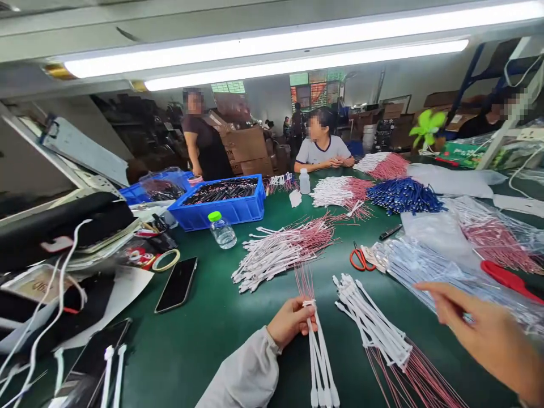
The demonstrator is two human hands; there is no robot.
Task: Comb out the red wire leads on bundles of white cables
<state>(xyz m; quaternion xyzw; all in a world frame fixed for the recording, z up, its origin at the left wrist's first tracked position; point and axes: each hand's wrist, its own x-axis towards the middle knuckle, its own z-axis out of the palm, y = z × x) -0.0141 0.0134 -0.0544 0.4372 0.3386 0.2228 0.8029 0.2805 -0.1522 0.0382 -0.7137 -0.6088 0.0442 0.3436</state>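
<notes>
My left hand (293,324) is closed round a small bundle of white-sleeved cables (321,362) at the front middle. Thin red wires stick out beyond the fingers, and white connector ends point towards me. To its right lies a tied bundle of white-sleeved cables (376,320) with red wires fanning towards the front edge. My right hand (484,326) is over the right side of the table, slightly blurred, index finger stretched out, with nothing visible in it. Nearest to it is a clear bag of thin white strips (420,269). A large pile of white-and-red cables (280,249) lies beyond my left hand.
Orange-handled scissors (362,259), a black marker (390,232), red-handled scissors (510,279) and blue cables (406,196) lie at right. A phone (176,285), tape roll (166,260), green-capped bottle (222,231) and blue bin (250,212) stand left. A person (325,148) sits across the table.
</notes>
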